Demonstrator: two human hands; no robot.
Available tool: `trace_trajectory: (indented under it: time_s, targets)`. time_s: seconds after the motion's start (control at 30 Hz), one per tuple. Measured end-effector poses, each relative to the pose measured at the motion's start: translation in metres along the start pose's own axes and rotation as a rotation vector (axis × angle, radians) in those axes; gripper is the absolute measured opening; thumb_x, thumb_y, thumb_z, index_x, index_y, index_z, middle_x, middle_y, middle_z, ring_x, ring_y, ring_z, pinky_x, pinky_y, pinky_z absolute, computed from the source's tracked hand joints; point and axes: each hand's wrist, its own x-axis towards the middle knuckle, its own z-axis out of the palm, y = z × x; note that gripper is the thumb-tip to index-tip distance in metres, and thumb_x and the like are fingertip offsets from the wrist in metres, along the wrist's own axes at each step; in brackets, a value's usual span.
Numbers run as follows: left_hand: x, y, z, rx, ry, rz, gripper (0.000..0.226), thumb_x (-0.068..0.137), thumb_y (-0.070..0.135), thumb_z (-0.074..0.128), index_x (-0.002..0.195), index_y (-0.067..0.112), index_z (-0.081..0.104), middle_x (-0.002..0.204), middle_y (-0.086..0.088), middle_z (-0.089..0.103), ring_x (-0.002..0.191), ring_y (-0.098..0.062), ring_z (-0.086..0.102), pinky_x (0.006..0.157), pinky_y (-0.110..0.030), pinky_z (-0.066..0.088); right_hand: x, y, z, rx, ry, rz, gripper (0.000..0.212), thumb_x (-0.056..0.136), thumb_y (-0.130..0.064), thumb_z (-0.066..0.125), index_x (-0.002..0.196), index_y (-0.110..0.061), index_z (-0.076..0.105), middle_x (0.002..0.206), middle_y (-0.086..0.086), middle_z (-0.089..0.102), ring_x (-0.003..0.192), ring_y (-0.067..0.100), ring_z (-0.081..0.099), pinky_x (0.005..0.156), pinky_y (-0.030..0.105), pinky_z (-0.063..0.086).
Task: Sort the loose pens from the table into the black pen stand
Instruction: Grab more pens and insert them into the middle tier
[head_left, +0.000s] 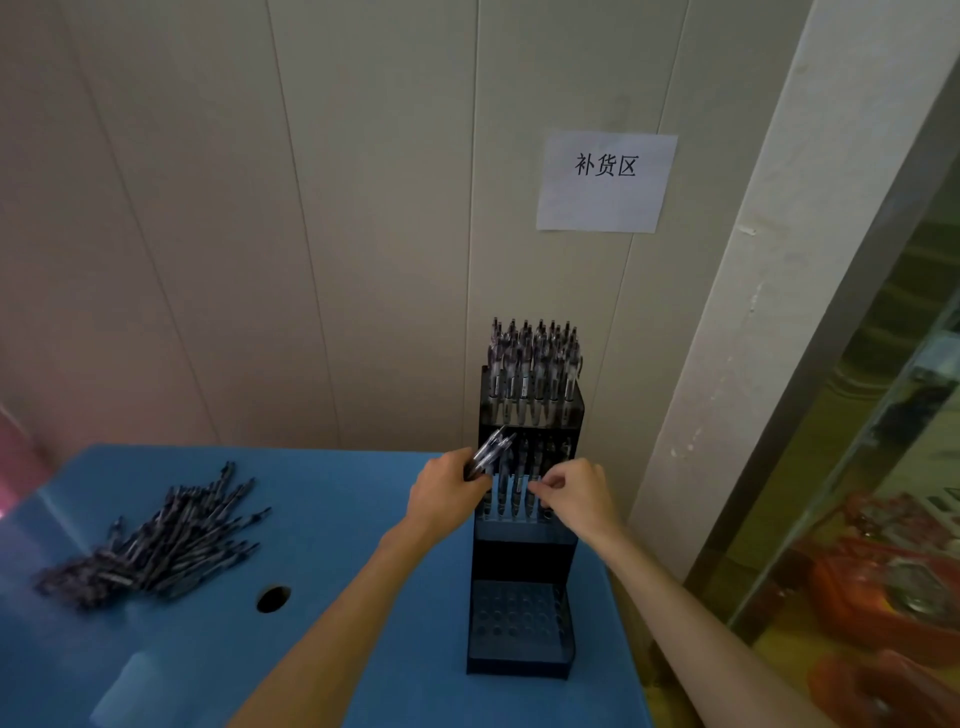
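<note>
The black stepped pen stand (522, 558) stands at the right side of the blue table (332, 649), against the wall. Its top tier is packed with upright pens (532, 364); the middle tier holds several pens; the bottom tier's holes (514, 618) are empty. My left hand (447, 493) grips a small bundle of pens (491, 449) just left of the middle tier. My right hand (574, 493) pinches one pen at the middle tier, its tip hidden by my fingers. A heap of loose pens (156, 540) lies at the table's left.
A round hole (272, 598) opens in the tabletop between the heap and the stand. A paper sign (605, 182) hangs on the panelled wall. The table's right edge runs just past the stand; red bags (883, 597) lie on the floor beyond.
</note>
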Motion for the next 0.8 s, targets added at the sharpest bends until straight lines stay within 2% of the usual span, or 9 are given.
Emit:
trace_trajectory:
  time_s: [0.07, 0.17, 0.27, 0.43, 0.5, 0.63, 0.73, 0.8]
  targets:
    - [0.001, 0.002, 0.001, 0.014, 0.012, 0.006, 0.022, 0.088, 0.017, 0.059, 0.070, 0.019, 0.046, 0.058, 0.002, 0.046, 0.050, -0.014, 0.037, 0.053, -0.031, 0.032, -0.005, -0.007, -0.006, 0.121, 0.011, 0.019, 0.016, 0.087, -0.026, 0.077, 0.074, -0.017, 0.077, 0.064, -0.007, 0.070, 0.060, 0.002, 0.065, 0.058, 0.010, 0.049]
    - [0.001, 0.008, 0.004, 0.046, 0.016, 0.025, 0.011, 0.087, 0.021, 0.058, 0.078, 0.015, 0.055, 0.062, -0.003, 0.055, 0.051, -0.016, 0.043, 0.051, -0.029, 0.033, -0.012, -0.026, -0.017, 0.490, -0.159, 0.080, 0.006, 0.087, -0.019, 0.077, 0.085, -0.014, 0.078, 0.075, 0.001, 0.075, 0.067, 0.011, 0.067, 0.067, 0.024, 0.056]
    - [0.000, 0.015, 0.007, 0.089, 0.012, 0.051, 0.011, 0.088, 0.023, 0.057, 0.081, 0.015, 0.058, 0.064, -0.001, 0.059, 0.053, -0.017, 0.048, 0.049, -0.028, 0.034, -0.019, -0.044, -0.024, 0.697, -0.268, 0.091, 0.011, 0.084, -0.019, 0.079, 0.095, -0.015, 0.078, 0.089, 0.002, 0.077, 0.077, 0.011, 0.068, 0.073, 0.026, 0.055]
    - [-0.003, 0.021, 0.010, 0.107, -0.009, 0.092, 0.008, 0.085, 0.019, 0.054, 0.079, 0.014, 0.056, 0.066, -0.004, 0.061, 0.058, -0.025, 0.057, 0.048, -0.039, 0.043, -0.024, -0.054, -0.024, 0.750, -0.218, 0.065, 0.014, 0.083, -0.017, 0.080, 0.097, -0.015, 0.078, 0.091, -0.001, 0.078, 0.079, 0.005, 0.070, 0.067, 0.016, 0.052]
    - [-0.005, 0.025, 0.011, 0.140, -0.017, 0.118, 0.008, 0.086, 0.017, 0.055, 0.078, 0.014, 0.053, 0.067, -0.005, 0.061, 0.061, -0.027, 0.059, 0.049, -0.039, 0.044, -0.025, -0.053, -0.022, 0.763, -0.184, 0.068, 0.015, 0.082, -0.019, 0.081, 0.097, -0.015, 0.078, 0.091, -0.001, 0.078, 0.083, 0.008, 0.071, 0.069, 0.017, 0.053]
    - [-0.006, 0.029, 0.012, 0.168, -0.014, 0.116, 0.011, 0.087, 0.017, 0.057, 0.079, 0.014, 0.051, 0.070, -0.005, 0.060, 0.062, -0.026, 0.059, 0.050, -0.039, 0.045, -0.028, -0.053, -0.020, 0.776, -0.154, 0.102, 0.012, 0.086, -0.018, 0.077, 0.097, -0.014, 0.077, 0.090, -0.003, 0.077, 0.080, 0.004, 0.070, 0.065, 0.013, 0.050]
    - [-0.006, 0.030, 0.013, 0.167, -0.018, 0.110, 0.019, 0.090, 0.028, 0.061, 0.082, 0.014, 0.052, 0.072, -0.006, 0.061, 0.062, -0.026, 0.058, 0.050, -0.036, 0.042, -0.028, -0.051, -0.019, 0.802, -0.131, 0.140, 0.010, 0.090, -0.020, 0.073, 0.099, -0.015, 0.074, 0.091, -0.002, 0.077, 0.082, 0.010, 0.072, 0.068, 0.021, 0.052]
    - [-0.007, 0.031, 0.014, 0.204, -0.008, 0.104, 0.021, 0.091, 0.027, 0.061, 0.081, 0.014, 0.048, 0.071, -0.005, 0.058, 0.061, -0.026, 0.055, 0.049, -0.033, 0.039, -0.026, -0.048, -0.021, 0.816, -0.084, 0.160, 0.011, 0.095, -0.019, 0.067, 0.103, -0.012, 0.069, 0.093, 0.000, 0.077, 0.084, 0.015, 0.073, 0.071, 0.027, 0.053]
